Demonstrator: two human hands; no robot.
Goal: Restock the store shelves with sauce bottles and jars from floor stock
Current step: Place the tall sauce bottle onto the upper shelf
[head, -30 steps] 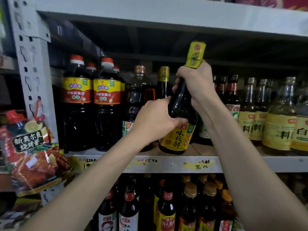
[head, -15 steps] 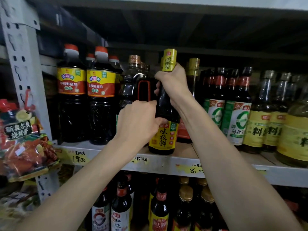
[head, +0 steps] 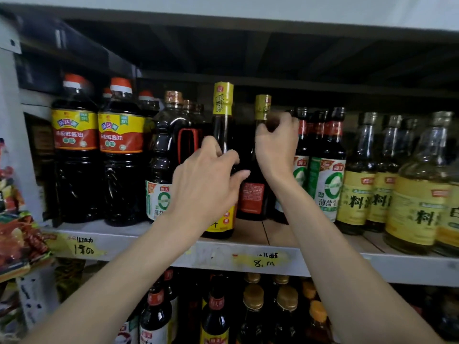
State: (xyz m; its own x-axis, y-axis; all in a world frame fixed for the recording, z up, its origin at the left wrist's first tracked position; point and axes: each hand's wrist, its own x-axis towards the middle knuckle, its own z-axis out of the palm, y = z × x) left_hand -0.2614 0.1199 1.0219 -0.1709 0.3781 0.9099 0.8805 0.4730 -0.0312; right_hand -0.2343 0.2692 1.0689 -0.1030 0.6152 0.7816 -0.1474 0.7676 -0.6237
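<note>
Hands, two, raised to the middle shelf (head: 250, 233).

1. Left hand (head: 206, 184): fingers loosely spread before the yellow-capped bottle (head: 222, 125). It covers most of the label, and we cannot tell whether the fingertips touch the glass. The bottle stands upright at the shelf's front edge.
2. Right hand (head: 277, 147): wrist bent, fingers curled at the neck of a second yellow-capped bottle (head: 253, 194), red label outward, which stands further back. The fingers are blurred, so we cannot tell whether they pinch the neck.

Remaining stock, left to right:
- Snack packet (head: 17, 234), cut off by the frame edge.
- Red-capped dark bottles (head: 74, 150); those in the rear rows show only their caps.
- Jug with red handle (head: 166, 150), label partly behind the left wrist.
- Green-labelled bottles (head: 327, 184), the nearest half hidden by the right forearm.
- Yellow-labelled clear bottles (head: 417, 209), the last cut off at the right.
- Lower-shelf bottles (head: 253, 309), dim, labels unreadable.
</note>
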